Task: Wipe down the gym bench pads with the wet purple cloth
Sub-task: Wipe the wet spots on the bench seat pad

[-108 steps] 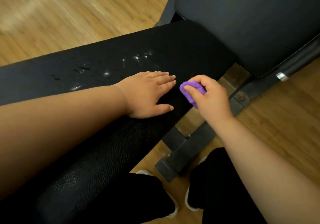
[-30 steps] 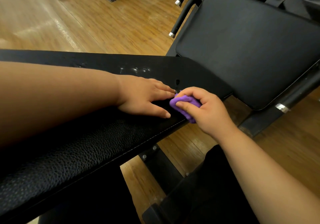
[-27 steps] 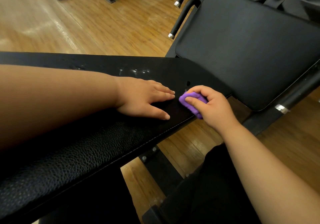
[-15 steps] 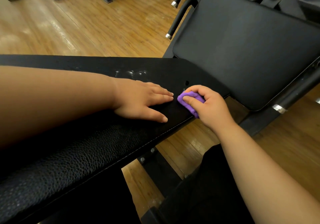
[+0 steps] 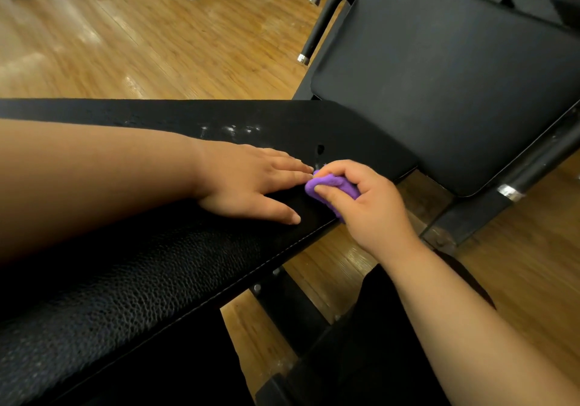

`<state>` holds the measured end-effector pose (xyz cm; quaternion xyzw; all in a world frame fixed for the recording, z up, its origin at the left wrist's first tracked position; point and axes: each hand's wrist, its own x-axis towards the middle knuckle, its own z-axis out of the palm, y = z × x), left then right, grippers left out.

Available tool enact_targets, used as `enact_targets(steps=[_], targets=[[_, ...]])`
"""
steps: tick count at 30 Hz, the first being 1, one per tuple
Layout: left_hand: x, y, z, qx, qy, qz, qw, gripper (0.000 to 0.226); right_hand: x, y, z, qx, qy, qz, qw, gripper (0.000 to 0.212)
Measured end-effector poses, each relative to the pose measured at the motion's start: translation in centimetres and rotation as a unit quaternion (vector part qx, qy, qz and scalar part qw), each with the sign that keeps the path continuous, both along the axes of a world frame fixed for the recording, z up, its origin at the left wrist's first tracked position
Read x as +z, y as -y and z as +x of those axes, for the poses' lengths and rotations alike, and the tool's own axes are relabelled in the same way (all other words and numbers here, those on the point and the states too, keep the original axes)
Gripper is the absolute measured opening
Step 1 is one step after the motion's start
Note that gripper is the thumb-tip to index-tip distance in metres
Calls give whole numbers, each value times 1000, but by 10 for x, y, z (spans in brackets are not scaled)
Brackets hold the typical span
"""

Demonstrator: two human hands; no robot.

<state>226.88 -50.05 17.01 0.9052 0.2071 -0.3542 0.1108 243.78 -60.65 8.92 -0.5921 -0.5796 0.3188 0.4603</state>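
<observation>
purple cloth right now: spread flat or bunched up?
Bunched up. The purple cloth is a small wad in the right hand, whose fingers curl over it, pressed on the long bench pad near its end.

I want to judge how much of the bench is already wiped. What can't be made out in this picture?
All in the head view:
- purple cloth: mostly hidden inside the right hand gripping it.
- long pad: the part under the left hand and forearm is covered; its left end is cut off by the frame edge.
- square pad: right side cut off by the frame edge.
</observation>
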Motion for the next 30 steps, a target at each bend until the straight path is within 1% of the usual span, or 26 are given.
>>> enact_targets(steps=[2,5,7,9,11,13,16,18,20,22,24,28,30], targets=[[0,-1,0,-6,4,-1,1000,98,-1,0,4,12,3,1,1000,28],[-1,0,-2,-4,6,1,1000,94,-5,-9,23,-33,14,-26,999,28],[0,0,-2,-4,9,-2,1000,97,-7,-11,24,-51,8,-37,998,25],[0,0,-2,-12,14,-1,1000,104,-5,-7,14,-28,3,-25,999,24],[0,0,-2,-12,13,-1,1000,105,-1,-1,5,8,13,-2,1000,25],[0,1,-1,-11,6,1,1000,103,-1,-2,11,24,34,1,999,28],[4,1,4,-7,-14,17,1000,92,-6,-13,33,-26,27,-38,999,27],[7,3,13,15,-24,25,999,84,-10,-16,36,-48,18,-57,997,22],[7,7,24,54,-17,20,998,79,-10,-14,26,-33,27,-39,998,20],[1,11,30,81,2,14,997,77,-8,-8,17,-9,24,-15,1000,22],[-5,13,30,91,20,13,996,77,-9,-8,22,0,14,-15,1000,25],[-10,12,29,82,25,16,996,76,-16,-20,40,-55,18,-52,997,20],[-11,12,30,76,24,17,997,76,-16,-19,32,-50,37,-34,997,17]])
